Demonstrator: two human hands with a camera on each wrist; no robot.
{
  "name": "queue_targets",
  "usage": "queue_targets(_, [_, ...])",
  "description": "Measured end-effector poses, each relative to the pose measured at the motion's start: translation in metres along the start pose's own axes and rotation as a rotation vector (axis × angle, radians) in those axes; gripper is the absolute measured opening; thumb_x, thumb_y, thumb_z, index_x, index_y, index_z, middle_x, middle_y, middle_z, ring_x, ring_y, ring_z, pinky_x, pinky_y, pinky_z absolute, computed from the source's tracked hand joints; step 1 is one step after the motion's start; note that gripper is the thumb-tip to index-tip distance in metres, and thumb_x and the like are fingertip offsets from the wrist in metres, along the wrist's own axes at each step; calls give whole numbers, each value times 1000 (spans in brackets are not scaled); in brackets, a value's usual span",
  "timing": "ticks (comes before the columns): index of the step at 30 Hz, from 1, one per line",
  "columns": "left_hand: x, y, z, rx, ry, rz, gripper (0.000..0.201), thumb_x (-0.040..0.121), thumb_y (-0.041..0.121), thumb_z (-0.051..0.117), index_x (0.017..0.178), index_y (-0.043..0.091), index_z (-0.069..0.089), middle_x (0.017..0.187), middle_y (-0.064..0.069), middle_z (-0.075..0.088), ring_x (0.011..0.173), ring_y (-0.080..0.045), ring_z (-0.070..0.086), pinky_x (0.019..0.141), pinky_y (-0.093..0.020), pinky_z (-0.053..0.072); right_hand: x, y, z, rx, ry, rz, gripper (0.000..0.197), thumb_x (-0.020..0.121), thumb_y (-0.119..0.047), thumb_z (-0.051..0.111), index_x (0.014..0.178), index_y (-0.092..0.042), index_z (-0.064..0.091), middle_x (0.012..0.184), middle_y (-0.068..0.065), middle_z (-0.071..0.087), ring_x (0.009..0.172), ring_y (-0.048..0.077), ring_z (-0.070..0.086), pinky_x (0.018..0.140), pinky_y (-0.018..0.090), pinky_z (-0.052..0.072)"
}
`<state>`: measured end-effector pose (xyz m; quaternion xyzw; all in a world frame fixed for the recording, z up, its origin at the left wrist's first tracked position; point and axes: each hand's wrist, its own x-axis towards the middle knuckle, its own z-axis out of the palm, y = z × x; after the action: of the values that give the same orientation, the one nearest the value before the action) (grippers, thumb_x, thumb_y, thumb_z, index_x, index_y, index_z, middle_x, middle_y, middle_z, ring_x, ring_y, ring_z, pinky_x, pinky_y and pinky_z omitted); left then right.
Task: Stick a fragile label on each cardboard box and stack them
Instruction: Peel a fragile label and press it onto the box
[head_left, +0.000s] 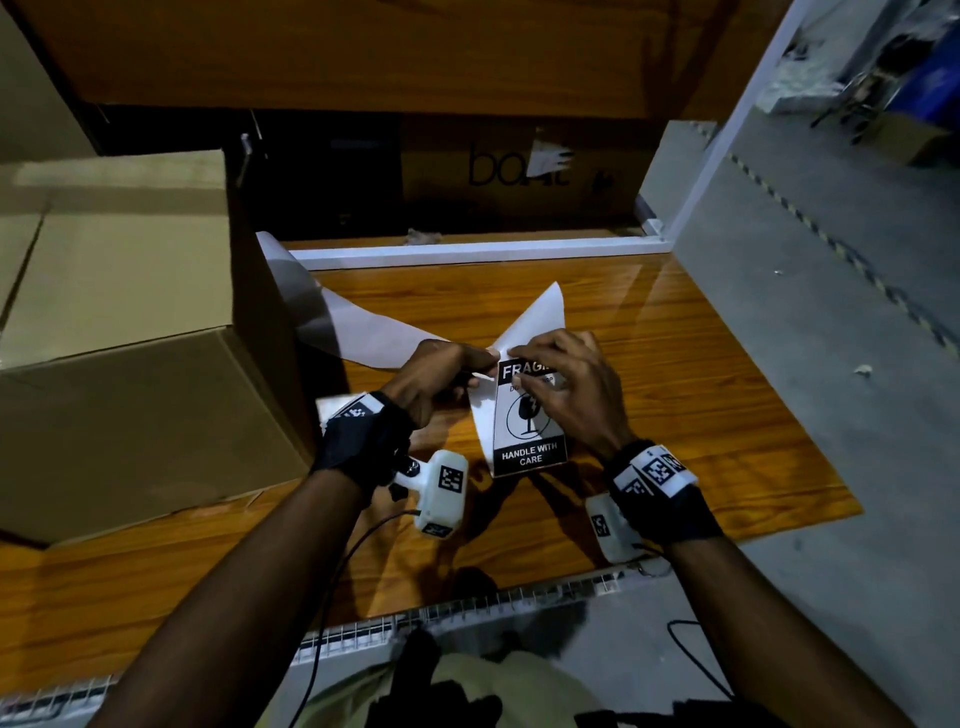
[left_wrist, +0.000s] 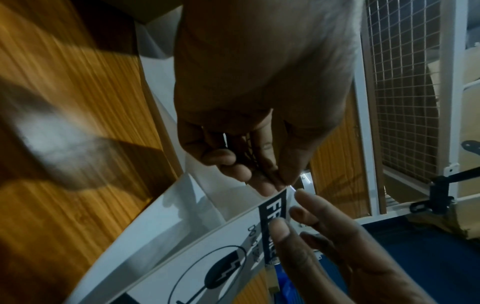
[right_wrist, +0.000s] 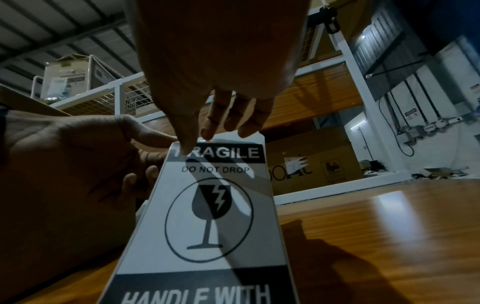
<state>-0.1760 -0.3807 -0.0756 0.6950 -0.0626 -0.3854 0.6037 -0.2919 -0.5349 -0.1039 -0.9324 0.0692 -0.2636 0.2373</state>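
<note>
From the head view, a fragile label (head_left: 527, 423) is held above the wooden desk (head_left: 701, 405), its top left corner pinched by the left hand (head_left: 441, 376), while the fingertips of the right hand (head_left: 563, 384) are laid on its top edge as if the backing were being picked apart; no label is seen on the cardboard box (head_left: 119, 332) at the left of the desk, so the task is judged barely begun, with sticking and stacking left; a loose white sheet (head_left: 358, 332) lies beside the box.

From the left wrist view, the label (left_wrist: 228, 246) is seen nipped between thumb and curled fingers of the left hand (left_wrist: 249, 144); the right hand (left_wrist: 324, 242) meets it with near-straight fingers; a wire-mesh panel (left_wrist: 405, 92) is seen behind.

From the right wrist view, the label (right_wrist: 215, 205) is touched near its top by the right hand (right_wrist: 221, 82); white shelving (right_wrist: 350, 67) and a printed carton (right_wrist: 311, 162) are seen in a dim storeroom.
</note>
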Motion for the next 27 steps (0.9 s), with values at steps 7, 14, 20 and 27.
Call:
queue_targets(7, [2,2,7,24,-37,-45,6,88,18,69,88,13,73,74,4,70,63,-9,50,53,-20,37,-1,3,-2,-13,35,0,13,84,-23,77,97,-21,76,100,-6,66,98,13,48,64,32,47])
queue_targets(14, [5,1,12,46,-38,-47,10,88,21,70,87,11,71,68,6,69,58,-8,49,52,-21,34,-5,8,-7,-11,8,-17,5,84,-20,77,87,-21,74,98,-9,66,97,12,49,64,32,47])
queue_targets(20, [9,1,13,66,74,-12,11,85,10,72,90,0,73,76,-11,73,63,-20,67,66,-35,60,-8,15,-20,1,-11,-82,6,84,-15,76,86,-20,72,96,-10,69,101,12,52,64,35,49])
queue_targets(27, [21,-10,10,119,200,5,18,89,7,68,73,1,62,60,-9,60,46,-17,58,43,-19,43,-30,25,-34,-70,-124,-125,17,79,-8,73,89,-21,73,96,-4,70,107,22,55,60,40,53])
